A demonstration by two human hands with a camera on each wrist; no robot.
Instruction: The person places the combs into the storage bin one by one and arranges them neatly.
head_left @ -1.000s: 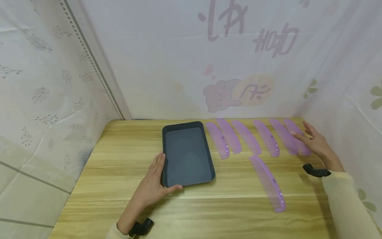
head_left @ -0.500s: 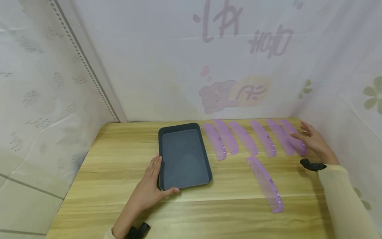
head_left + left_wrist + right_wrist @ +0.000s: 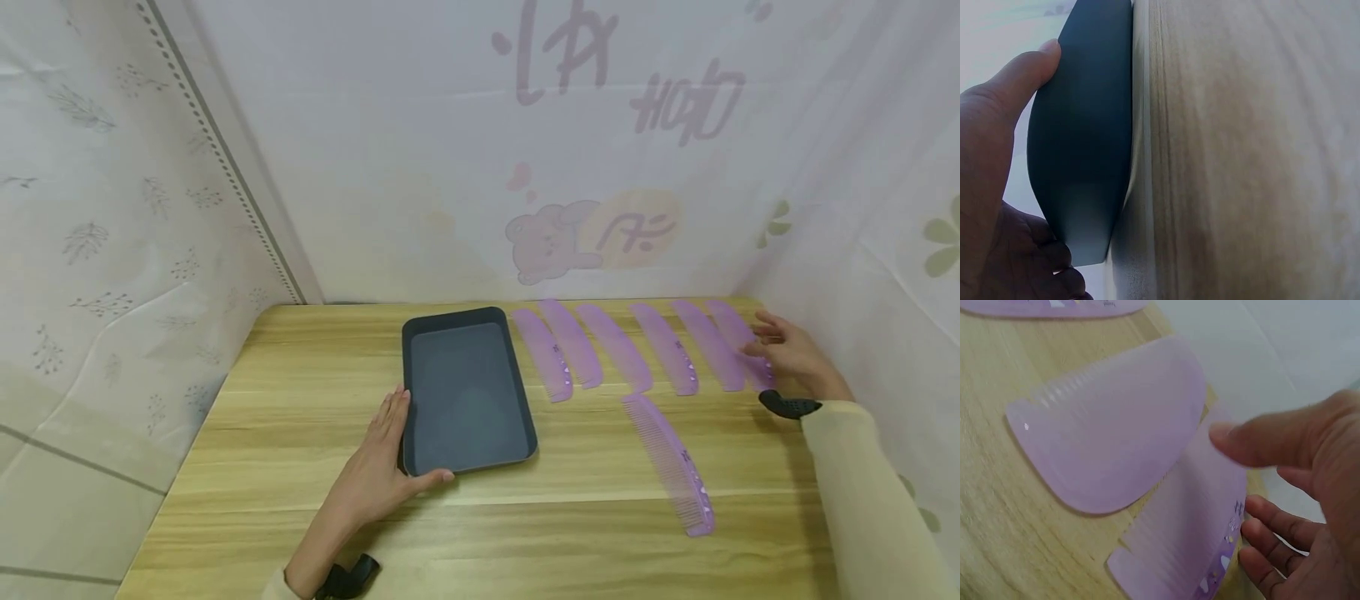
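Observation:
My left hand [image 3: 375,471] lies against the near left corner of a dark grey rectangular tray [image 3: 468,392], fingers along its left side and thumb at its near edge. The left wrist view shows the thumb [image 3: 1038,62] touching the outer wall of the tray [image 3: 1085,125]. At the far right, my right hand [image 3: 798,358] is over the rightmost purple comb [image 3: 731,325] of a row. In the right wrist view, its thumb [image 3: 1260,437] is above that comb [image 3: 1188,500], and its other fingertips are right at the decorated spine.
Several more translucent purple combs, such as the leftmost comb [image 3: 543,354], lie in a row right of the tray. One comb [image 3: 671,467] lies nearer on the wooden table [image 3: 562,542]. Printed cloth [image 3: 412,167] hangs behind and on both sides.
The right hand has shifted slightly lower over the rightmost comb, and its thumb and fingers have come a little closer together. The left hand stays at the tray. The view has shifted slightly.

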